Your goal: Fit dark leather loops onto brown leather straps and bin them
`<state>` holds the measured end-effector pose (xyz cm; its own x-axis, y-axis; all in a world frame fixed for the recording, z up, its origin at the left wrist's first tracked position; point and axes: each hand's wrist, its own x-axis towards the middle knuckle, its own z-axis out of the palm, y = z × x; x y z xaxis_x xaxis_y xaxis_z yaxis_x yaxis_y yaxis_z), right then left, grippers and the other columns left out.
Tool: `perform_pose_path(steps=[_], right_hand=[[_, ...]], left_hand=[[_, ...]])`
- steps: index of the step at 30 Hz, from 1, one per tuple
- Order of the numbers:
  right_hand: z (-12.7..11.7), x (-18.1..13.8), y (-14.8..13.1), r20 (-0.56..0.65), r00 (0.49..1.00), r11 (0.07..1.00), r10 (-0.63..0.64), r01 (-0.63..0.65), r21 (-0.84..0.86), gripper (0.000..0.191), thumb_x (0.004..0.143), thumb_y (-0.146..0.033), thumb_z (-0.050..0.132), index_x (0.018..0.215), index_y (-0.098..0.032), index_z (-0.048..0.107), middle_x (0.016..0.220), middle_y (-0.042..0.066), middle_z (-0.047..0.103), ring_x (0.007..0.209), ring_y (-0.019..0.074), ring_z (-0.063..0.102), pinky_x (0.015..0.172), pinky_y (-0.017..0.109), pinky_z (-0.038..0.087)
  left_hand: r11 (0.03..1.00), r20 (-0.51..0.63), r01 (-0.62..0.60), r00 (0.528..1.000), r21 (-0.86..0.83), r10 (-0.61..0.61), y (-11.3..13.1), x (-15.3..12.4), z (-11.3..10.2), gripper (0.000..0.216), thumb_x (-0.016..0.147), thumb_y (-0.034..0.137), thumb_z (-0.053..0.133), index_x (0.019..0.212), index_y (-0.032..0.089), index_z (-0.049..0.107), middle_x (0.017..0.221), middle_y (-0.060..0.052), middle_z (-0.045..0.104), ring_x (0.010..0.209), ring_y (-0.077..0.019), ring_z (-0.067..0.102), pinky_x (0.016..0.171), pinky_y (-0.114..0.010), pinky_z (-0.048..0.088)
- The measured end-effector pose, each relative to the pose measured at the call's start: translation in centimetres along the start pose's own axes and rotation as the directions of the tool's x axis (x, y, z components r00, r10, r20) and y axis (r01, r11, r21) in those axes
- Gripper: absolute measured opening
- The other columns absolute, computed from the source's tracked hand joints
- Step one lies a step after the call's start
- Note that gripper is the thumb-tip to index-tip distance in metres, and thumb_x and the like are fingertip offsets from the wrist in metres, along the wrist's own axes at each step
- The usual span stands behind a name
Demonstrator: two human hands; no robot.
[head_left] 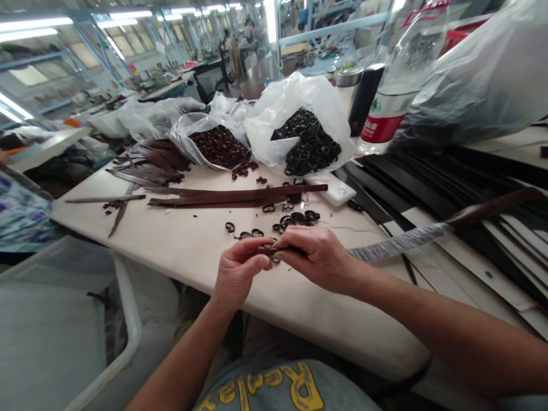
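My left hand (240,268) pinches the end of a brown strap (268,249) between thumb and fingertips. My right hand (319,254) is closed on the same strap close beside it, so the fingers of both hands nearly meet. Whether a small loop sits on the strap end is hidden by the fingers. From behind my right wrist a long band (402,242), grey and wrinkled with a brown far end, runs out to the right; it seems to be the same strap. Several black loops (295,220) lie on the table just beyond my hands.
Brown straps (231,197) lie across the table. Behind them stand a bag of brown loops (220,145) and a bag of black loops (308,142). A white box (338,193), a large bottle (385,114) and black strips (462,177) are to the right. A white bin (132,319) stands lower left.
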<state>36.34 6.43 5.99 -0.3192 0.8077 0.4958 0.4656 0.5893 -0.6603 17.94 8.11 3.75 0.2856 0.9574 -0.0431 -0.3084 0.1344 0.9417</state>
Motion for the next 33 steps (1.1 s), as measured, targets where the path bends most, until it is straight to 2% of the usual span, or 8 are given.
perform_pose_path(steps=[3, 7, 11, 15, 19, 22, 27, 33], right_hand=[[0.4, -0.1, 0.0, 0.013, 1.0, 0.999, 0.02, -0.021, 0.04, 0.014, 0.092, -0.024, 0.061, 0.08, -0.017, 0.064, 0.068, -0.002, 0.061, 0.059, 0.0091, 0.053, 0.057, 0.02, 0.037], [0.6, -0.1, 0.4, 0.046, 0.999, 1.0, 0.011, -0.01, -0.018, 0.014, 0.094, -0.027, 0.058, 0.084, -0.017, 0.063, 0.074, 0.0, 0.065, 0.062, 0.01, 0.056, 0.059, 0.021, 0.038], [0.2, 0.0, 0.8, 0.171, 0.985, 0.974, 0.025, 0.015, -0.227, 0.019, 0.095, -0.034, 0.056, 0.092, -0.017, 0.063, 0.082, 0.003, 0.068, 0.07, 0.0143, 0.062, 0.06, 0.024, 0.037], [0.4, -0.1, 1.0, 0.236, 0.971, 0.93, 0.027, 0.062, -0.362, 0.028, 0.1, -0.036, 0.047, 0.085, -0.016, 0.06, 0.075, 0.003, 0.065, 0.062, 0.014, 0.057, 0.055, 0.026, 0.031], [0.9, -0.3, 0.9, 0.228, 0.973, 0.94, 0.044, 0.037, -0.34, 0.036, 0.102, -0.037, 0.04, 0.08, -0.016, 0.059, 0.072, 0.003, 0.064, 0.061, 0.0137, 0.057, 0.055, 0.026, 0.031], [0.8, -0.1, 0.7, 0.252, 0.963, 0.949, 0.091, -0.008, -0.315, 0.031, 0.101, -0.035, 0.044, 0.084, -0.016, 0.06, 0.076, 0.004, 0.065, 0.066, 0.015, 0.058, 0.058, 0.026, 0.032], [-0.3, 0.6, 0.4, 0.382, 0.89, 0.959, 0.248, -0.17, -0.226, 0.022, 0.097, -0.037, 0.053, 0.095, -0.016, 0.062, 0.082, 0.004, 0.067, 0.072, 0.0164, 0.06, 0.062, 0.025, 0.034], [-0.3, 0.7, 0.6, 0.455, 0.845, 0.959, 0.281, -0.223, -0.177, 0.022, 0.095, -0.037, 0.056, 0.094, -0.017, 0.063, 0.079, 0.003, 0.065, 0.07, 0.0149, 0.057, 0.06, 0.024, 0.032]], left_hand=[[0.997, 0.032, 0.005, 0.999, 0.071, -0.007, -0.4, -0.4, -0.8, 0.029, 0.063, 0.026, 0.086, 0.09, 0.022, 0.079, 0.07, -0.002, 0.072, 0.059, -0.0115, 0.06, 0.06, -0.023, 0.051], [0.992, 0.001, -0.047, 0.999, 0.113, 0.048, -0.7, -0.4, -1.3, 0.02, 0.067, 0.024, 0.083, 0.086, 0.022, 0.079, 0.076, -0.003, 0.073, 0.061, -0.012, 0.061, 0.06, -0.023, 0.051], [0.989, -0.045, -0.08, 0.995, 0.122, 0.086, -0.2, 0.0, -2.1, 0.017, 0.069, 0.024, 0.082, 0.086, 0.024, 0.079, 0.074, -0.001, 0.072, 0.059, -0.0105, 0.06, 0.061, -0.022, 0.05], [0.993, -0.079, -0.049, 0.995, 0.108, 0.057, -0.1, 0.1, -2.8, 0.017, 0.068, 0.026, 0.083, 0.084, 0.022, 0.079, 0.072, -0.001, 0.072, 0.056, -0.0097, 0.059, 0.059, -0.021, 0.049], [0.998, -0.018, 0.038, 0.999, 0.052, -0.038, -1.1, -0.1, -2.3, 0.02, 0.067, 0.026, 0.084, 0.085, 0.022, 0.079, 0.073, -0.002, 0.074, 0.058, -0.0101, 0.06, 0.059, -0.021, 0.05], [0.997, 0.043, 0.077, 0.996, 0.029, -0.078, -1.7, -0.1, -1.8, 0.021, 0.07, 0.025, 0.082, 0.091, 0.024, 0.079, 0.078, -0.001, 0.075, 0.061, -0.0098, 0.062, 0.062, -0.021, 0.051], [0.996, 0.052, 0.029, 0.998, 0.087, -0.033, -1.1, 0.4, -2.8, 0.017, 0.074, 0.023, 0.08, 0.091, 0.024, 0.079, 0.081, -0.001, 0.076, 0.064, -0.0089, 0.062, 0.064, -0.019, 0.051], [0.989, 0.068, 0.011, 0.997, 0.15, -0.022, -0.3, 0.2, -4.3, 0.016, 0.075, 0.02, 0.078, 0.091, 0.024, 0.078, 0.078, 0.0, 0.074, 0.065, -0.0097, 0.061, 0.065, -0.02, 0.05]])
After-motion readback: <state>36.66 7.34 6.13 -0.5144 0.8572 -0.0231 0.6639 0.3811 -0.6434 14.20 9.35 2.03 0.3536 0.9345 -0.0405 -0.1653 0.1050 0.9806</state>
